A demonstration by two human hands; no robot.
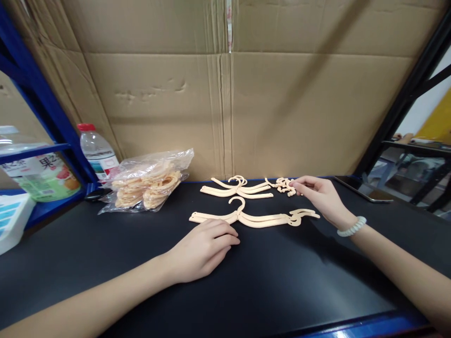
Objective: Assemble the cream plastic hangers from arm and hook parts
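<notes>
My left hand (207, 249) lies palm down on the black table, fingers loosely extended, at the near edge of a beige folding hanger (262, 219). The fingers cover part of that hanger's left arm. At its right end lies a beige clip-like piece (303, 215). Farther back, more beige hangers (236, 189) lie overlapped with their hooks together. My right hand (319, 197) reaches to a small heap of beige plastic pieces (284, 184), thumb and index finger pinched at its right edge. One small piece seems to be between the fingertips.
A clear plastic bag (148, 180) of beige hangers sits at the left, before a red-capped bottle (97, 150). A dark phone or tablet (362, 188) lies at the back right. Cardboard (158, 103) walls the back; a white tray (16, 220) stands far left.
</notes>
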